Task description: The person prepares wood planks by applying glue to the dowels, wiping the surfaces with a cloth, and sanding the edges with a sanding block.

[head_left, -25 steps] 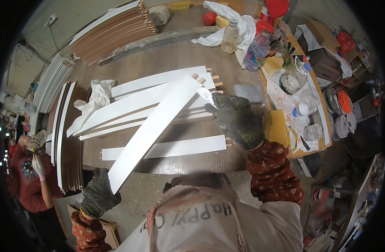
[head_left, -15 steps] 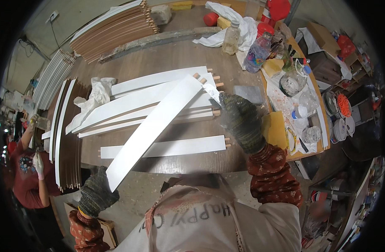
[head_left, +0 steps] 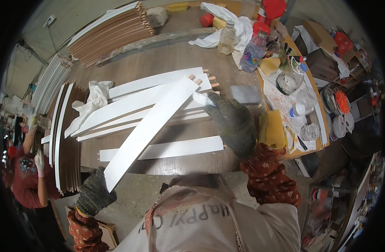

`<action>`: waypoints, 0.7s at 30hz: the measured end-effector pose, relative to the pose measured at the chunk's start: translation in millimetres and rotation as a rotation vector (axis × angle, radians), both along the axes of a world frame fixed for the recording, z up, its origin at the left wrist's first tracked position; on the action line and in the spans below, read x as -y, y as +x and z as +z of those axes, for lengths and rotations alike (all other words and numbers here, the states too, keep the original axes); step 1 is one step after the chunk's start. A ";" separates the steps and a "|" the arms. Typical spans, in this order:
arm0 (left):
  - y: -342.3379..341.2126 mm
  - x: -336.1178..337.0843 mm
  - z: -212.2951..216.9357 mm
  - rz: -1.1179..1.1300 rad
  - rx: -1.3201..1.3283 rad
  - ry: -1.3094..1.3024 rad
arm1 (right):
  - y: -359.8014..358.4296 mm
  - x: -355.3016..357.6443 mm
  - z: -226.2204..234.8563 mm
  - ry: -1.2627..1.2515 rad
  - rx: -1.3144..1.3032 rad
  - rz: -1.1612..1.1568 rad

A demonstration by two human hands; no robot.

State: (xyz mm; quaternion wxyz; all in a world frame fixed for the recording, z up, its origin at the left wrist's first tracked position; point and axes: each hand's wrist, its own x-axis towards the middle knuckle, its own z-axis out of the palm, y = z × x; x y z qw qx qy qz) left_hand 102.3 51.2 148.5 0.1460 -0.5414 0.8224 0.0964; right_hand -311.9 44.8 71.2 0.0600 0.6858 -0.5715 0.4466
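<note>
My left hand (head_left: 95, 192), in a dark knitted glove, is closed on the near end of a white slat (head_left: 148, 132). The slat slants up and away to the right across other slats, two wooden dowels at its far end. My right hand (head_left: 233, 122), gloved alike, is closed on a small whitish thing (head_left: 201, 99) beside the slat's far right edge; its kind cannot be made out. Beneath lies a loose group of white slats (head_left: 125, 101). Another white slat (head_left: 184, 149) lies near the table's front edge, partly covered by the held one.
Stacked slats stand at the left (head_left: 68, 138) and far left back (head_left: 110, 33). A white cloth (head_left: 98, 94) rests on the slats. Right of my right hand are a grey block (head_left: 246, 95), a yellow sponge (head_left: 275, 130), bottles (head_left: 253, 52) and jars. Another person (head_left: 28, 180) works at the left.
My right hand and the whitish thing have shifted slightly left along the slat's far end. The held slat and my left hand have moved slightly left in the picture.
</note>
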 end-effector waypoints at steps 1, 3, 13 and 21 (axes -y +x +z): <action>-0.9 0.9 0.8 0.009 -0.002 0.008 | 0.4 5.3 0.2 -0.053 0.001 0.044; -4.0 2.0 3.9 0.027 -0.006 0.023 | 7.5 -2.1 10.0 0.170 0.041 -0.025; -4.7 4.3 3.6 0.024 0.051 0.053 | 3.5 2.5 -7.8 0.102 0.063 -0.002; -7.2 4.1 1.9 0.041 0.091 0.033 | -4.2 -10.7 -6.2 -0.110 -0.221 -0.087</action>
